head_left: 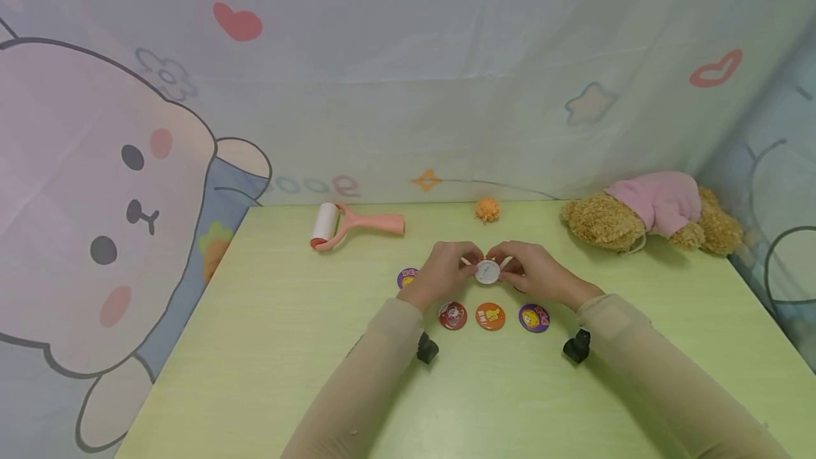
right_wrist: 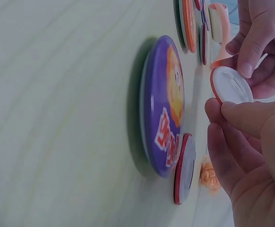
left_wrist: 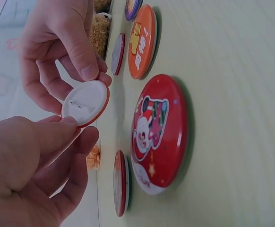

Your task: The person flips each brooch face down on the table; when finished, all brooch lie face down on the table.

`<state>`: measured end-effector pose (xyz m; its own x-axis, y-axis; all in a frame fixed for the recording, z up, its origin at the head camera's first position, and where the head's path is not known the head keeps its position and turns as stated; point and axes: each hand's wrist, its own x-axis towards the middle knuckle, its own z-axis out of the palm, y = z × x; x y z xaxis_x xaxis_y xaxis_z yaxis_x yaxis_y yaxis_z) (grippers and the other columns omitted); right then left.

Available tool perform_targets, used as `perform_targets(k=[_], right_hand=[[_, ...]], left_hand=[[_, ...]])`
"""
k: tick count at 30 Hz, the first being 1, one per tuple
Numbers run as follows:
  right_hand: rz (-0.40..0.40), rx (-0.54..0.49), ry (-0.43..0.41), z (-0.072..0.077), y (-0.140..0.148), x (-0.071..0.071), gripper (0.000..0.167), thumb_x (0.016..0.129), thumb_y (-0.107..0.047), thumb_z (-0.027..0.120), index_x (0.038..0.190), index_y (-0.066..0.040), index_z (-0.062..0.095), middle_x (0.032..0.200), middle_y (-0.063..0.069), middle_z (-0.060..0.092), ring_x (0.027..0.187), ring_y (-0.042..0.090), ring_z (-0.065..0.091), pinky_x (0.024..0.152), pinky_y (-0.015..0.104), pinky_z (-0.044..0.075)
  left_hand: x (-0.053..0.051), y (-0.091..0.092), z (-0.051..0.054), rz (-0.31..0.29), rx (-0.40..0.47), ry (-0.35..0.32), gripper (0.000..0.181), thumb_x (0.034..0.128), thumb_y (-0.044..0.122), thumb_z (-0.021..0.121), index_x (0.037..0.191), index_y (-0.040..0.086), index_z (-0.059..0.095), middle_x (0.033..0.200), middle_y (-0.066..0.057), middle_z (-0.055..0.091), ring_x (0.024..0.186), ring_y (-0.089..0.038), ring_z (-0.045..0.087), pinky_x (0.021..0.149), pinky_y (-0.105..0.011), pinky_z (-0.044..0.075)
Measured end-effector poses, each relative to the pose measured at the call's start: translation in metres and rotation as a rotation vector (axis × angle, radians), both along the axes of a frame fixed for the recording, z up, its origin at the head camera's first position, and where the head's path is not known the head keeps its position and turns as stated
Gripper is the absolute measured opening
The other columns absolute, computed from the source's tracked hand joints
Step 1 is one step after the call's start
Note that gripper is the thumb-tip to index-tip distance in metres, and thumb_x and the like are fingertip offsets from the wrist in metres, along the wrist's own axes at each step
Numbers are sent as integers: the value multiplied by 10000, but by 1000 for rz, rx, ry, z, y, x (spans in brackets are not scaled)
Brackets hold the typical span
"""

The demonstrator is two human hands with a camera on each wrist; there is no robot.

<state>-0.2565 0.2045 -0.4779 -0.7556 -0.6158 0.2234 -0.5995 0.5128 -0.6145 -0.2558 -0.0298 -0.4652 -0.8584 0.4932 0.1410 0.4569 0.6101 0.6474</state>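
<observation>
A round badge is held between both hands, its white back with a pin facing the camera. My left hand pinches its left edge and my right hand pinches its right edge. In the left wrist view the badge shows a red rim and is raised off the table. Nearer me lie a red badge, an orange badge and a purple badge, face up. Another purple badge is partly hidden by my left hand. Beside my right hand, a red-rimmed badge lies beyond the purple one.
A pink-handled roller lies at the back left of the light green table. A small orange object sits at the back edge. A brown plush toy in pink lies at the back right, before a printed curtain.
</observation>
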Motion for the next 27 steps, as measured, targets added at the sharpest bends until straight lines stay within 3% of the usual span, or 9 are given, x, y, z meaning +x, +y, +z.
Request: perform_targets(k=[14,20,27], right_hand=[[-11,-22,23,-3,1,0,384,938,48,741,1301,-43,657,1227,127,693,965,215,752,820,342,621],[-8,-12,20,-3,1,-2,376,930,50,749,1284,-47,668,1210,105,670,956,214,755,807,338,620],[6,-13,5,-2,0,-1,352,939,24,755,1277,-36,678,1239,107,659,959,202,754,821,327,622]], left_hand=[[-1,3,3,30,17,-57,163,1012,78,700,1157,75,776,1171,-54,762,960,-149,744,789,-188,563],[-1,4,3,13,23,-113,310,917,186,841,1194,63,776,1148,-49,748,897,-95,701,731,-184,545],[-2,4,2,-43,-35,-68,404,848,161,903,1214,53,770,1183,-79,714,972,-150,713,787,-175,542]])
